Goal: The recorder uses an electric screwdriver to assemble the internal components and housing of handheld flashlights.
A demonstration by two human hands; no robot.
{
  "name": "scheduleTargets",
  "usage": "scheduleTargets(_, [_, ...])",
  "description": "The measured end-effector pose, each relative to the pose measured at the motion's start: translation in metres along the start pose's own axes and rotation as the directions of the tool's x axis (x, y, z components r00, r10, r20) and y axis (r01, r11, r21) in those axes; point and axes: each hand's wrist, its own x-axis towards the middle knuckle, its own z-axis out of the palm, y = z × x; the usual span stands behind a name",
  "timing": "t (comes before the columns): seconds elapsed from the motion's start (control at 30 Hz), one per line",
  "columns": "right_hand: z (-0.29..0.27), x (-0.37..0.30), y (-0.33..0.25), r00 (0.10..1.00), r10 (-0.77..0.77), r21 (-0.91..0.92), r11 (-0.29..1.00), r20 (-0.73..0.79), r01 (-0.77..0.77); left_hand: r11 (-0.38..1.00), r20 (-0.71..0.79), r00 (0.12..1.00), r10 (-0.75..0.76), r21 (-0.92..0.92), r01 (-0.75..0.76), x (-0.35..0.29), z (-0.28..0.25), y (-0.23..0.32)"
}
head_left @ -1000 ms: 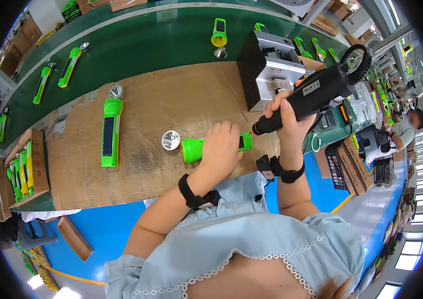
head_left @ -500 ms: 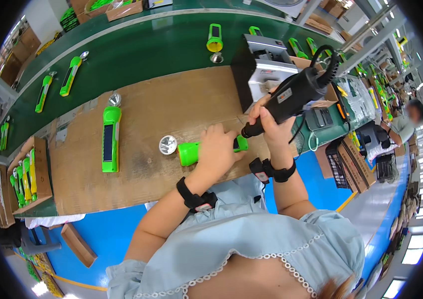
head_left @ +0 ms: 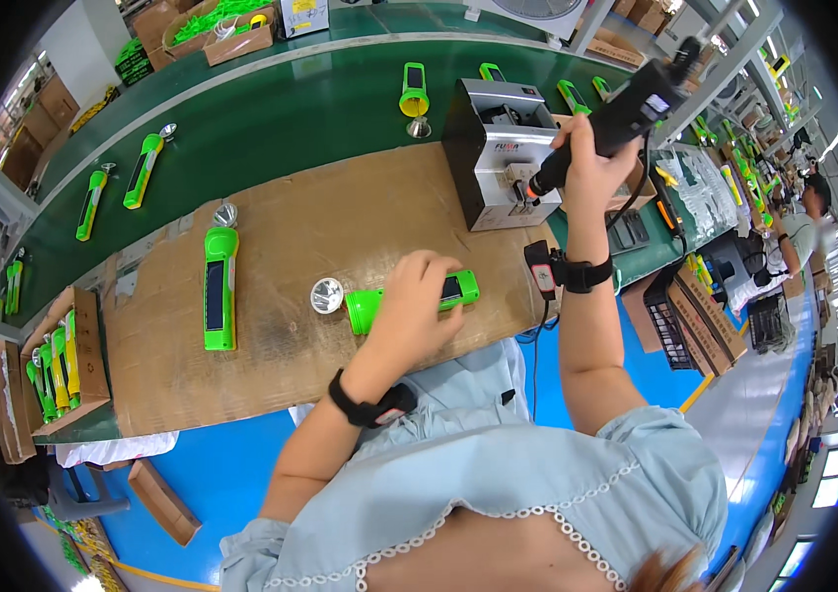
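My right hand (head_left: 591, 168) grips a black electric screwdriver (head_left: 631, 111) with a cord. The driver's tip meets the front of a silver and black screw feeder (head_left: 500, 148) at the back of the cardboard. My left hand (head_left: 415, 308) is wrapped over a green flashlight body (head_left: 363, 310), which lies on its side with part of a dark panel showing past the fingers. Beside its open head rests a round silver reflector (head_left: 327, 295). Further left on the cardboard lies a second green flashlight (head_left: 220, 296), its reflector (head_left: 225, 215) at the far end.
A cardboard sheet (head_left: 281, 385) covers the near bench. Beyond it, more flashlights (head_left: 145, 170) lie spaced along a green belt (head_left: 271, 109). A box of flashlights (head_left: 93, 380) stands at the left edge. Behind the right arm is a black crate (head_left: 668, 321); a person (head_left: 803, 237) sits farther right.
My right hand has carried the screwdriver up and away from the flashlight, over to the screw feeder. My left hand stays on the flashlight.
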Motion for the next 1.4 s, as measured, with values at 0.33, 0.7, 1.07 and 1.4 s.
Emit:
scheduleTargets(0.33, [0.004,-0.032,-0.031,0.962,0.224,0.138,0.959,0.157,-0.246,0.95,0.085,0.983,-0.164,0.283,0.134,-0.042,-0.055,-0.019])
scheduleTargets(0.7, [0.04,-0.121,-0.068,0.843,0.136,0.151,0.957,0.52,-0.248,0.928,0.0,0.984,-0.178,0.332,0.167,-0.031,-0.02,-0.012])
scheduleTargets(1.07, [0.054,-0.121,-0.069,0.874,0.134,0.216,0.941,0.467,-0.26,0.942,0.068,0.977,-0.202,0.286,0.175,-0.032,-0.021,-0.02])
scheduleTargets(1.4, [0.051,-0.12,-0.068,0.868,0.116,0.203,0.949,0.483,-0.24,0.942,0.066,0.972,-0.227,0.267,0.202,-0.033,-0.022,-0.025])
